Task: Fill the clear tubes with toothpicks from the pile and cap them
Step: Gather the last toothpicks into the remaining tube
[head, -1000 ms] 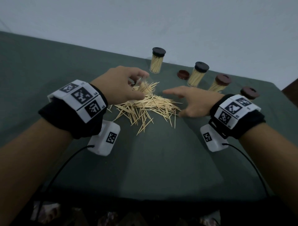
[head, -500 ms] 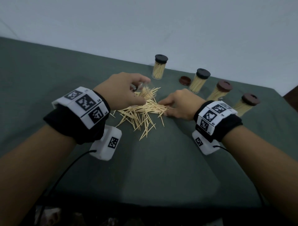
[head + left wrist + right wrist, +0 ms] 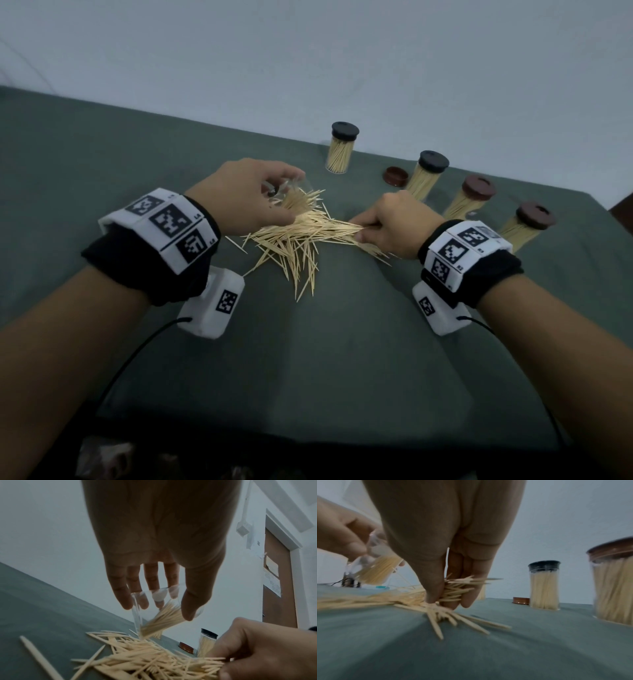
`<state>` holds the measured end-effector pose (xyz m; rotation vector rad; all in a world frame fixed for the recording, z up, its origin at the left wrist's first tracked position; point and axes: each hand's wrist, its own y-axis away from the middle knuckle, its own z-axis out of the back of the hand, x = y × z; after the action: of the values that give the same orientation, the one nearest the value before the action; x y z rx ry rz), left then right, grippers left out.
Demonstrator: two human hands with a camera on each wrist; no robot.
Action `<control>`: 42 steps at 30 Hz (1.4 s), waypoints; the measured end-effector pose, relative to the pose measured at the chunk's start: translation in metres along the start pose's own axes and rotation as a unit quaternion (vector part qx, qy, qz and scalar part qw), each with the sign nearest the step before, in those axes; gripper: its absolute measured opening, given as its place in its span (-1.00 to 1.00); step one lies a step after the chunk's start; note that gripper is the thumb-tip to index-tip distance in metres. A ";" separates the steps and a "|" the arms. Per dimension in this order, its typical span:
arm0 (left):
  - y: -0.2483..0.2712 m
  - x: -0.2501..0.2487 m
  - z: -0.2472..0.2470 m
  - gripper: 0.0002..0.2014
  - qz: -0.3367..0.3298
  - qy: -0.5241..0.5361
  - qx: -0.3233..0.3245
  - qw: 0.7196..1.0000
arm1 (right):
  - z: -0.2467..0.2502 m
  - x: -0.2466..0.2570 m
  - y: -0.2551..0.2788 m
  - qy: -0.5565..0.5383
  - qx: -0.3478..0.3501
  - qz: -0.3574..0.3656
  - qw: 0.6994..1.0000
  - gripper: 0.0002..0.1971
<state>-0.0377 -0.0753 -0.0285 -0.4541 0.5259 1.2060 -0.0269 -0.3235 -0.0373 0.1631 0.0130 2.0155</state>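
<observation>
- Our right hand, flat and open 1 second ago, is now pinching a bunch from the toothpick pile.
- Our left hand is still gripping the tilted, part-filled clear tube above the pile, so loading is coming next.

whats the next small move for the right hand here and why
Probably lift the pinched bundle of toothpicks toward the mouth of the clear tube: the right hand already grips it at the pile's edge, and the left hand holds the tube tilted, only part full.
</observation>
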 end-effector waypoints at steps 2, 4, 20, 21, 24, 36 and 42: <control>-0.002 0.001 0.000 -0.38 -0.009 -0.031 -0.010 0.999 | 0.003 -0.008 0.004 -0.026 -0.012 -0.016 0.999 -0.74; -0.002 0.002 0.001 -0.38 -0.018 -0.063 -0.019 0.998 | 0.007 -0.015 0.009 -0.043 -0.025 -0.034 0.998 -0.74; 0.000 -0.006 -0.004 -0.45 -0.051 -0.138 -0.007 0.989 | 0.030 0.012 0.014 -0.104 -0.053 0.017 0.993 -0.78; 0.000 -0.008 -0.006 -0.45 -0.060 -0.139 -0.002 0.989 | 0.028 0.014 0.013 -0.101 -0.055 0.023 0.993 -0.77; 0.002 -0.016 -0.011 -0.48 -0.082 -0.113 0.002 0.990 | 0.023 0.018 0.012 -0.087 -0.073 0.042 0.993 -0.77; 0.005 -0.020 -0.010 -0.49 -0.054 -0.004 -0.010 0.998 | 0.001 0.023 0.004 -0.068 -0.196 0.131 0.969 -0.75; 0.005 -0.020 -0.015 -0.51 -0.040 0.003 -0.006 0.999 | -0.001 0.027 0.006 -0.103 -0.164 0.083 0.977 -0.73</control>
<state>-0.0502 -0.0974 -0.0285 -0.4851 0.5002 1.1326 -0.0438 -0.3022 -0.0353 0.1654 -0.4772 2.1246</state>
